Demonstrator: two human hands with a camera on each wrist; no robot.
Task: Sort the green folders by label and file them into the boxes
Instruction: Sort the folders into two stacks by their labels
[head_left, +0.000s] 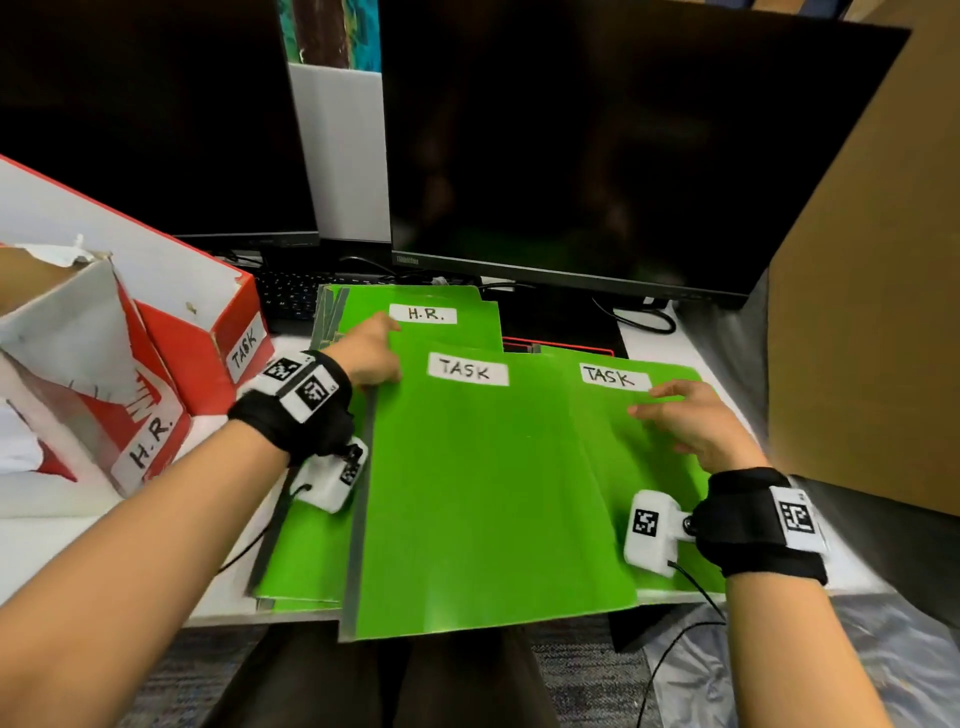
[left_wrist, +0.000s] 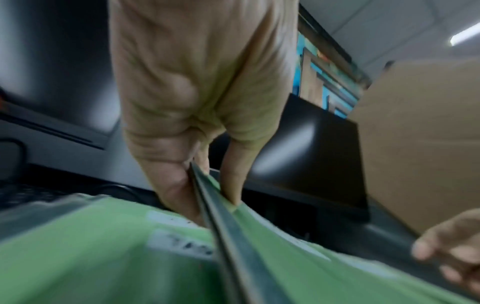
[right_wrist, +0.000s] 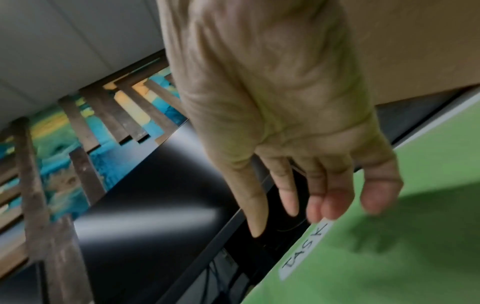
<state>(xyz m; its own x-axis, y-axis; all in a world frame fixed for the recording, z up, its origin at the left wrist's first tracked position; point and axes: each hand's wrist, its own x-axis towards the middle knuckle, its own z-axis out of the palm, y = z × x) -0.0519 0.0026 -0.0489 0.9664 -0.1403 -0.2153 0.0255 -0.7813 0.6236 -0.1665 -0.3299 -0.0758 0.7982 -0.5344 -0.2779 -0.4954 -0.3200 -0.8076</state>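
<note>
- While the sorting step is in hand, the middle TASK folder (head_left: 493, 493) lies nearest, its bottom overhanging the front edge of the desk (head_left: 62, 545), overlapping the others.
- Just beyond, at the desk's right side, the right hand (head_left: 696, 426) hovers spread and relaxed over the right TASK folder (head_left: 670, 467), gripping nothing; whether the fingertips touch the cover I cannot tell.
- Across at the left edge of the middle folder, the left hand (left_wrist: 192, 115) pinches its spine edge between thumb and fingers.
- Farther back, the H.R. folder (head_left: 441, 325) lies partly under the two TASK folders, toward the desk's rear beneath the monitors (head_left: 597, 156).
- At the left side of the desk stand the H.R. box (head_left: 140, 415) and, behind it, the TASK box (head_left: 228, 343); no folder shows in either.
- Next, I judge, the two TASK folders want gathering together, then carrying left into the TASK box, spine held firm so nothing slides off the front edge.
</note>
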